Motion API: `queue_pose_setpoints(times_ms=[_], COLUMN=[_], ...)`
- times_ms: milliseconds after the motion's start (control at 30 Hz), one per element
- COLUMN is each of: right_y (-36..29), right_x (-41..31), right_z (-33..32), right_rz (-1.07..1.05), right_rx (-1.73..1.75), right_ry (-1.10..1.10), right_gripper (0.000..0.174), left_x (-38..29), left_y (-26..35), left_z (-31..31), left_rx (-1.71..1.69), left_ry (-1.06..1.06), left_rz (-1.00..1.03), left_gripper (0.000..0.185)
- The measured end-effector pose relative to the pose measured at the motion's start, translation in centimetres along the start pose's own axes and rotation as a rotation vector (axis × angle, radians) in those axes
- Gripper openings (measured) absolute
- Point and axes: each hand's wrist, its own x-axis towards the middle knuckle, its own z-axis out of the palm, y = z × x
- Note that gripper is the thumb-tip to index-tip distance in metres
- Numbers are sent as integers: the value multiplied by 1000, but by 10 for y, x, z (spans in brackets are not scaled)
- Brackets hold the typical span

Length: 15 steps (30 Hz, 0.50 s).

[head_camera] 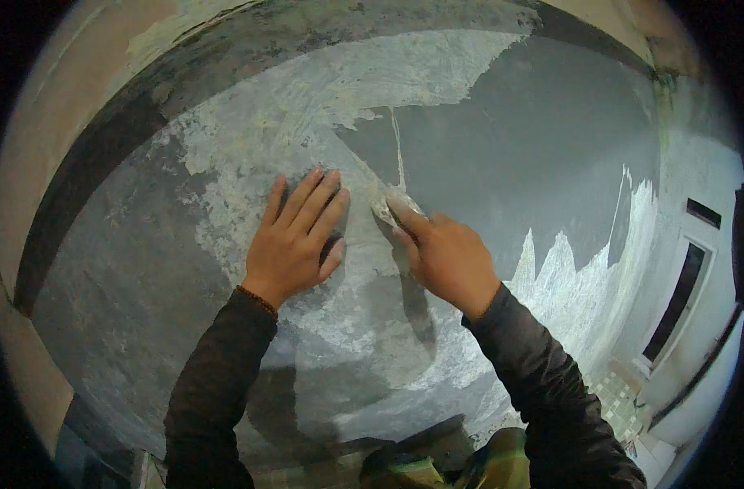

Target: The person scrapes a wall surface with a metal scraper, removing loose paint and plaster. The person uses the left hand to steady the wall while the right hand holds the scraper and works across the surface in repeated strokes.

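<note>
A grey wall (531,134), partly coated with pale patchy filler or plaster (347,73), fills most of the head view. My left hand (301,235) lies on it with the fingers a little apart and holds nothing; a beaded bracelet circles that wrist. To its right, my right hand (448,244) grips a scraper or putty knife (387,205), smeared with pale material, against the wall. Its blade is hard to make out against the coating. A thin pale line runs down the wall just above the tool. Brighter, jagged-edged coating (592,293) covers the lower right part.
A pale side wall with a narrow framed window (674,302) stands at the right. Small floor tiles (616,397) show at the lower right. A dark band borders the wall at the upper left. My clothed legs (500,458) are at the bottom edge.
</note>
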Motion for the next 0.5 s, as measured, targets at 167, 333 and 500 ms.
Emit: queue_pose_setpoints(times_ms=[167,333,500], right_y=[-5,-10,-13], right_x=[0,11,12], right_z=[-2,3,2], right_rz=[46,-107,20], right_rx=[14,75,7], right_ry=[6,215,56], right_gripper=[44,42,43], left_x=[-1,-1,-2], left_y=[-1,-2,-2], left_z=[1,2,3], left_rx=[-25,-17,-17], left_ry=[15,10,17], left_rz=[-3,-2,4], left_gripper=[70,71,72])
